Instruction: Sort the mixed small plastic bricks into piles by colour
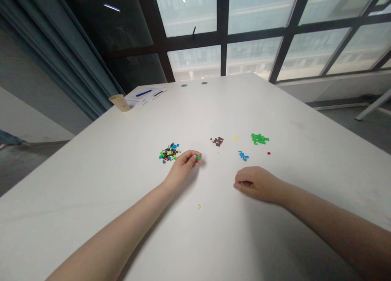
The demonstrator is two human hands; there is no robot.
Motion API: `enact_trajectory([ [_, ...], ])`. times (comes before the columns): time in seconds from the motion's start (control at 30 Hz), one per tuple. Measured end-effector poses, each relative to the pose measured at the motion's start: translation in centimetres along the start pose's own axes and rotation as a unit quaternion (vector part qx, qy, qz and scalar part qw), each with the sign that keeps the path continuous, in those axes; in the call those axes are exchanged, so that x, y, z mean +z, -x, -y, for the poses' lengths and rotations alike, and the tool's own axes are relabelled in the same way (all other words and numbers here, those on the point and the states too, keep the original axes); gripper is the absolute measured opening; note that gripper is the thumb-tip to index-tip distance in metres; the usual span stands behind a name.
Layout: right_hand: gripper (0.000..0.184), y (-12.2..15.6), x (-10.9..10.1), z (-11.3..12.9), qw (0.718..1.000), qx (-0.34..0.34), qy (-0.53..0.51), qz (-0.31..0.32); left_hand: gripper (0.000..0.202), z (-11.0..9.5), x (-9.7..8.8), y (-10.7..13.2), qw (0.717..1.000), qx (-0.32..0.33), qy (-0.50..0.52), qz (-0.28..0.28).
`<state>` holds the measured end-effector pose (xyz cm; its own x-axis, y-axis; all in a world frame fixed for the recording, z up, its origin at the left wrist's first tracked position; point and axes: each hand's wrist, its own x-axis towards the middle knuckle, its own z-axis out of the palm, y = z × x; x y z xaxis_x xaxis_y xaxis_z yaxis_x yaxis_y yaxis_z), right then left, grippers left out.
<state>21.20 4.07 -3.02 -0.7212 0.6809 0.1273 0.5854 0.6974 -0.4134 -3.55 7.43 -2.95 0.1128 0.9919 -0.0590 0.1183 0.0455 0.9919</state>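
Sorting-scale hazards at the fingertips. The left hand (184, 161) pinches a small green piece (198, 158) between thumb and fingers, at its far right edge; a loosened or uneven pinch could let the piece slip to the table (189, 114). Just left of that hand lies a mixed pile (169, 152), close enough that a careless wrist or knuckle might scatter it. The right hand (256, 183) is loosely curled, and whether it encloses anything cannot be told. Just beyond it sits a blue cluster (243, 155); a forward brush of the knuckles could push these pieces out of place. A lone pale yellow piece (198, 206), nearer the viewer than the left hand, could be swept aside by the forearm.

The held piece is bright green and partly covered by the fingers, its full outline hidden. Its colour matches the green cluster (259, 139) beyond the right hand, whose flat, angular pieces lie close together, some apparently overlapping.
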Motion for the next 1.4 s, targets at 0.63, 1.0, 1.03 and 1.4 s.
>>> enact_trajectory([
  [0.63,0.018,0.2,-0.8,3.3,0.936,-0.109,-0.063,-0.329,0.011,-2.8,4.8,6.6,0.907,-0.201,0.326,0.177],
  [1.0,0.013,0.3,-0.6,3.3,0.938,-0.115,-0.088,-0.315,0.015,-2.1,4.7,6.3,0.942,-0.130,0.235,0.201],
  [1.03,0.013,0.3,-0.7,3.3,0.935,-0.115,-0.086,-0.324,0.016,-2.0,4.7,6.3,0.945,-0.118,0.216,0.213],
  [1.4,0.009,0.1,-1.8,1.3,0.936,-0.055,-0.007,-0.347,0.016,-4.3,4.3,8.2,0.878,-0.055,-0.148,0.452],
])
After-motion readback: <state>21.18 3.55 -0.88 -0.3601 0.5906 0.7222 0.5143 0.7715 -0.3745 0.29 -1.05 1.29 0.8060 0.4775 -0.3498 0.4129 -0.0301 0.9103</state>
